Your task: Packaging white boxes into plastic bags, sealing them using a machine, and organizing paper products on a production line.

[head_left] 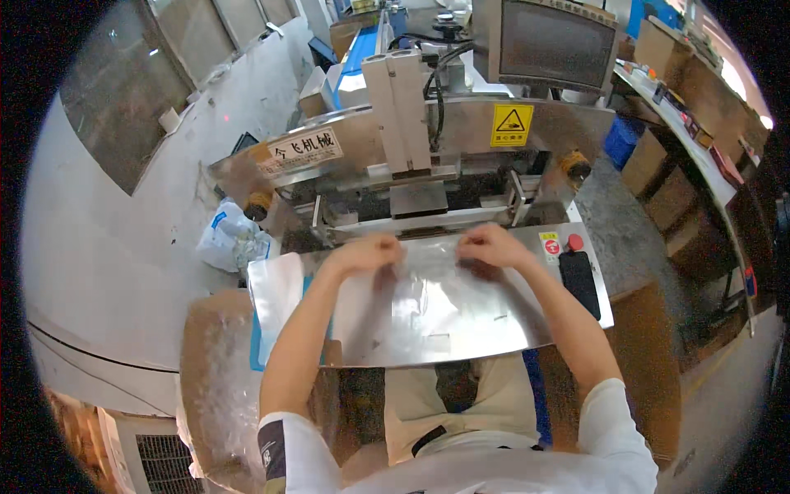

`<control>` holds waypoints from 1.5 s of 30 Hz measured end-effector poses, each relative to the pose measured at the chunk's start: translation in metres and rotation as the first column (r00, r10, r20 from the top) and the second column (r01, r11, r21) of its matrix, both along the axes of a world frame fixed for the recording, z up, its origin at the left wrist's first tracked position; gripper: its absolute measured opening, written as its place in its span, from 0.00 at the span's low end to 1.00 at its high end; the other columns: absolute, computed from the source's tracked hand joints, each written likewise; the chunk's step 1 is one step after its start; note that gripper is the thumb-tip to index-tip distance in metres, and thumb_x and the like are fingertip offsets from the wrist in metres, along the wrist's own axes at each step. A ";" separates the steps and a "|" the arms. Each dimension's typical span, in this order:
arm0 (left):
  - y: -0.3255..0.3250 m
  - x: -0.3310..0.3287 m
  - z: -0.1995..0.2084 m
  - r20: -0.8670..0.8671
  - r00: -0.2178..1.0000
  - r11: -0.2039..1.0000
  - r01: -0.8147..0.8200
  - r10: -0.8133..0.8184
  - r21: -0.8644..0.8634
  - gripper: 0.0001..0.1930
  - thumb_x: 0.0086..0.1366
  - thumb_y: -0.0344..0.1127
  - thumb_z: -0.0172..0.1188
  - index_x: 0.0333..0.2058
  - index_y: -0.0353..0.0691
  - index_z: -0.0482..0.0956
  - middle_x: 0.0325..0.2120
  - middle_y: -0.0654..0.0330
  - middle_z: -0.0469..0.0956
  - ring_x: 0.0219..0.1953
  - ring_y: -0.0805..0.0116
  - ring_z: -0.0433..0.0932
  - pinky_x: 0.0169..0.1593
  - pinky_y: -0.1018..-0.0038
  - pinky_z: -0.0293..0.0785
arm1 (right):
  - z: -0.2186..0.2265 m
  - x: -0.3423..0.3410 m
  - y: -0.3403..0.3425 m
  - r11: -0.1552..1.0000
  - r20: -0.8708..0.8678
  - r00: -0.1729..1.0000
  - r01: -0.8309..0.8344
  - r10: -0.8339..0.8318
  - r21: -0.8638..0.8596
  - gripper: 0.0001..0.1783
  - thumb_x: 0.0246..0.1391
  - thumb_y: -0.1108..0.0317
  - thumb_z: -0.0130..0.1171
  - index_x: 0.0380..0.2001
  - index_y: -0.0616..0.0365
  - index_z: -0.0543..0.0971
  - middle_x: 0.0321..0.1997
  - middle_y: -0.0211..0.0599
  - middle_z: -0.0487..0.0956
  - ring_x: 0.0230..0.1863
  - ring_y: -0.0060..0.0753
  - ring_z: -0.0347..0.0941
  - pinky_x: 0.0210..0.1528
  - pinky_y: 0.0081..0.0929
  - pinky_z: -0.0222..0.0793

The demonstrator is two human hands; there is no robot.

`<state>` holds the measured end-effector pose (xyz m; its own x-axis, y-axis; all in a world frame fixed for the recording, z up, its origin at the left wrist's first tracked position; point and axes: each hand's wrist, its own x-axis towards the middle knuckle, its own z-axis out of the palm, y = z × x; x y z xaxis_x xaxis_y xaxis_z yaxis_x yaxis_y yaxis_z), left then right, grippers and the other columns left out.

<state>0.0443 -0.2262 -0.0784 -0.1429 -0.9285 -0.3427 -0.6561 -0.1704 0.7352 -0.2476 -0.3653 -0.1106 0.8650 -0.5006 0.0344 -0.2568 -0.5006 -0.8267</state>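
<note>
Both my hands are above the shiny metal worktop (510,325) of a machine, close to its far edge. Between them spreads a clear plastic bag or film (428,249), hard to tell from the glare on the metal. My left hand (374,251) pinches its left side, fingers curled together. On the other side my right hand (492,247) is closed on the right edge, with the fingertips partly hidden. Just beyond the hands lies the machine's opening, with a small metal block (418,199) under an upright column (399,111).
A stack of whitish plastic sheets (276,288) lies on a blue tray (257,342) at the worktop's left. To the right are a red push button (575,242) and a black phone (580,284). A cardboard box (218,370) holding clear plastic stands lower left. A monitor (559,45) rises behind.
</note>
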 end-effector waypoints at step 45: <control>0.120 -0.181 -0.062 0.323 0.728 0.630 -0.189 0.604 -0.753 0.30 0.65 0.52 0.57 0.53 0.30 0.72 0.57 0.41 0.67 0.63 0.40 0.61 0.64 0.36 0.49 | 0.012 0.087 0.021 0.666 -0.064 0.951 0.163 -0.302 -0.728 0.27 0.59 0.57 0.55 0.58 0.60 0.70 0.63 0.49 0.71 0.66 0.50 0.64 0.64 0.52 0.60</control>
<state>-0.1368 -0.1063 -0.1404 0.2968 -0.8387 0.4565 -0.9300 -0.1454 0.3375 -0.1607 -0.3444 -0.0990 0.7504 -0.5713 0.3325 -0.5429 -0.8196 -0.1831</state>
